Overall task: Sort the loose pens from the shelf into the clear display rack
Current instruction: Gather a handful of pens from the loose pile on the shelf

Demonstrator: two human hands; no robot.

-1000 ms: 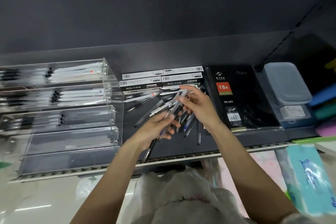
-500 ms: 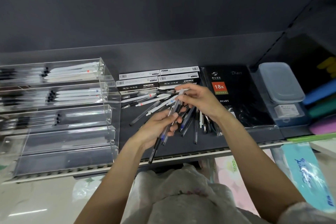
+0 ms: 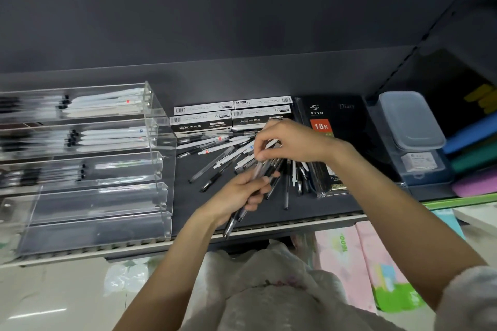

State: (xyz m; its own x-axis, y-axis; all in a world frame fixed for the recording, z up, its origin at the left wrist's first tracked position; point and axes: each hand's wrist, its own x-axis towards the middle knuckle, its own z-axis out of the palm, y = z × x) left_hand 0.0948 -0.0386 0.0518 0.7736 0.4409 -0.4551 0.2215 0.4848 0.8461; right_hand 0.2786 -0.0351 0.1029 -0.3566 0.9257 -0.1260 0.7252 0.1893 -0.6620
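A heap of loose pens [image 3: 228, 154], white, clear and black, lies on the dark shelf [image 3: 269, 212] in the middle. My left hand [image 3: 239, 192] grips a small bunch of black and clear pens [image 3: 238, 216] that point down toward the shelf's front edge. My right hand [image 3: 293, 142] hovers just above, its fingertips pinching the upper end of a pen in that bunch. The clear display rack [image 3: 88, 169] stands at the left. Its upper three tiers hold pens in rows; the two lower tiers show no pens.
Black and white pen boxes [image 3: 231, 115] sit behind the heap. A black diary [image 3: 330, 126] lies to the right, then a clear lidded box [image 3: 411, 126] and coloured folders [image 3: 476, 148]. Pastel packs [image 3: 357, 263] show below the shelf.
My right hand has brought its fingers down onto the top of the bunch in my left hand. My left hand kept its grip and stayed nearly in place.
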